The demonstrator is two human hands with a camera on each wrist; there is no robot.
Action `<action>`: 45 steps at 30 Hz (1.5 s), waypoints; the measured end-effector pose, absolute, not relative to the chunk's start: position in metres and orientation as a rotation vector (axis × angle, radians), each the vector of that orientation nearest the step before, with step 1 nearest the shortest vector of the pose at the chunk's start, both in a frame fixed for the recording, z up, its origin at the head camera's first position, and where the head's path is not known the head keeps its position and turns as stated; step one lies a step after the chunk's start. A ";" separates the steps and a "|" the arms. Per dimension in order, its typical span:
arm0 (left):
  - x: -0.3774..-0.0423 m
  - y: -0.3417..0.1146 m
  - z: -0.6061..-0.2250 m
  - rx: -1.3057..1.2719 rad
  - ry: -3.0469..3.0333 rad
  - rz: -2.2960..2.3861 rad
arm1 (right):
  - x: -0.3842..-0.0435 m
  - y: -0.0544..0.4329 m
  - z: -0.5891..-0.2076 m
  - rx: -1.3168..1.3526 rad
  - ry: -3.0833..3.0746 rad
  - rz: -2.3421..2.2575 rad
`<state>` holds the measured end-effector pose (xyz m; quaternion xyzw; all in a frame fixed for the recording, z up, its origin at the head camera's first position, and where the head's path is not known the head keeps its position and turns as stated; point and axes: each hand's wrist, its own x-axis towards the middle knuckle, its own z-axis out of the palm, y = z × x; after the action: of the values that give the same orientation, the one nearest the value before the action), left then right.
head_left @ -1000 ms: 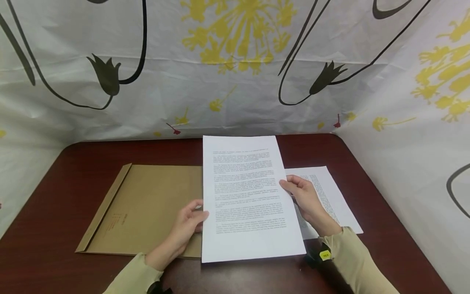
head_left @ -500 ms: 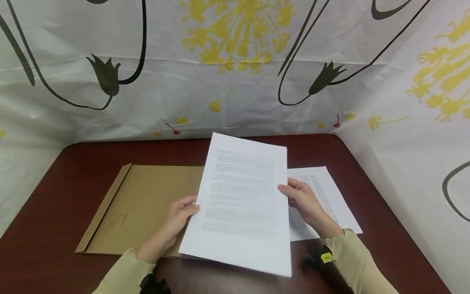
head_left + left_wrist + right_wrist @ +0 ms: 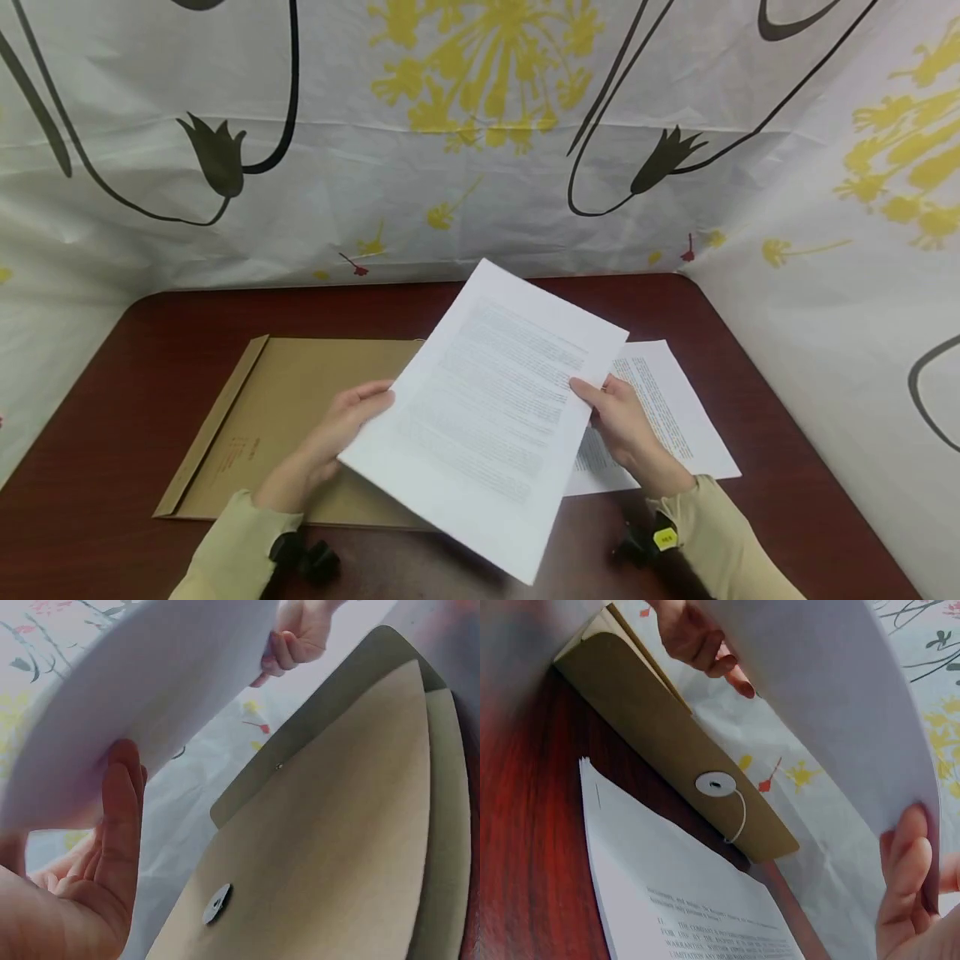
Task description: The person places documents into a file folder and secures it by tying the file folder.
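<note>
Between my two hands, white printed paper (image 3: 487, 417) is held up, tilted, above the table. My left hand (image 3: 322, 442) pinches its left edge, thumb in front; in the left wrist view its fingers (image 3: 120, 817) lie behind the paper. On the opposite edge my right hand (image 3: 630, 425) grips it, thumb on the printed face. A brown paper document envelope (image 3: 300, 417) lies under the left hand and partly behind the paper. Another printed document (image 3: 671, 408) rests on the table beneath the right hand, with a thin staple-like line near its corner in the right wrist view.
The envelope's flap (image 3: 645, 727) stands unfolded, with a round white button (image 3: 716, 784) and string. The dark red-brown table (image 3: 187, 325) meets a white patterned curtain (image 3: 465, 225) at its back and sides.
The held paper has turned clockwise, its top swinging right and its bottom-left corner moving left and up. My left hand has shifted left and slightly up; the right hand has moved little.
</note>
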<state>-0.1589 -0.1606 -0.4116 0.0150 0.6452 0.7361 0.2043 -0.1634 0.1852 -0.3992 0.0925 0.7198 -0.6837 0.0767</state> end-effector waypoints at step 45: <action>-0.170 -0.167 -0.410 -0.311 2.108 2.011 | -0.146 0.234 -0.400 0.035 2.164 -1.869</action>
<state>-0.1703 -0.1671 -0.4100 -0.1056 0.7153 0.6826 0.1056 -0.1464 0.2338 -0.3996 0.0120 0.7494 -0.6470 0.1405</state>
